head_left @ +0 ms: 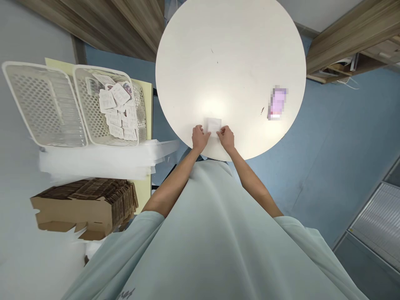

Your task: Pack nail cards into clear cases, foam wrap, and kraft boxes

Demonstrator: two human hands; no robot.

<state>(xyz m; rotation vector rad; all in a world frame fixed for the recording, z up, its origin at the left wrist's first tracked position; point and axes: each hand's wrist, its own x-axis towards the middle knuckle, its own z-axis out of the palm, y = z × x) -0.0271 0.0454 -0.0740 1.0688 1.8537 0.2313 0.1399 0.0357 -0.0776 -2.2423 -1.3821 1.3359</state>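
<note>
A small white square piece (214,124), thin like a sheet or a flat packet, lies near the front edge of the round white table (231,50). At its lower left corner, my left hand (200,138) is closed with thumb and finger pinched on the edge. My right hand (226,138) pinches the lower right corner in the same way. Whether the piece is paper or a thin plastic bag cannot be made out against the pale tabletop.
A blurred purple item (277,103) lies at the table's right. On a yellow side table (144,166) at left stand a basket (108,68) of printed white packets, another white basket (37,64), a stack of white translucent sheets (96,160) and folded brown cardboard boxes (75,210).
</note>
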